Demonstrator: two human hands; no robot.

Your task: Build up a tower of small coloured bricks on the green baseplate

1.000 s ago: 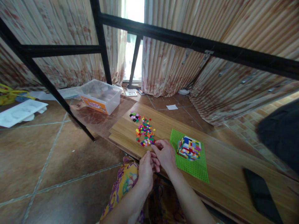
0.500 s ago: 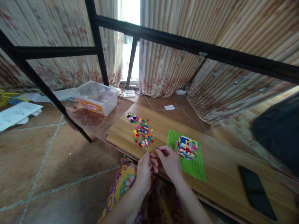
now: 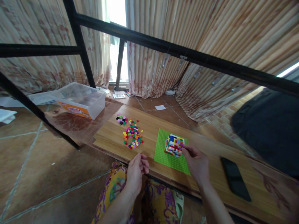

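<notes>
My right hand [image 3: 198, 163] is at the right side of a block-shaped build of small toy bricks [image 3: 173, 145]. Thumb and forefinger pinch a tiny purple brick [image 3: 182, 145] against or very close to its upper edge. The build has walls of many colours and stands on a green studded baseplate [image 3: 161, 152]. By the table's front edge, my left hand [image 3: 137, 166] is held with its fingers curled in; whatever the palm may contain is hidden. Beyond it lies a spread of loose coloured bricks [image 3: 133, 133], with a smaller pile of pink and black bricks [image 3: 121, 119] behind.
A black phone [image 3: 234, 178] lies on the wooden table [image 3: 149, 119] to the right. Black metal bars [image 3: 149, 39] cross overhead. On the floor at left sits a clear plastic bin [image 3: 81, 101] with an orange label. A dark bulky object [image 3: 266, 130] is at far right.
My right hand has moved right, from beside my left hand to the brick build, carrying the tiny purple brick. My left hand keeps its curled pose. The whole view has shifted to the right.
</notes>
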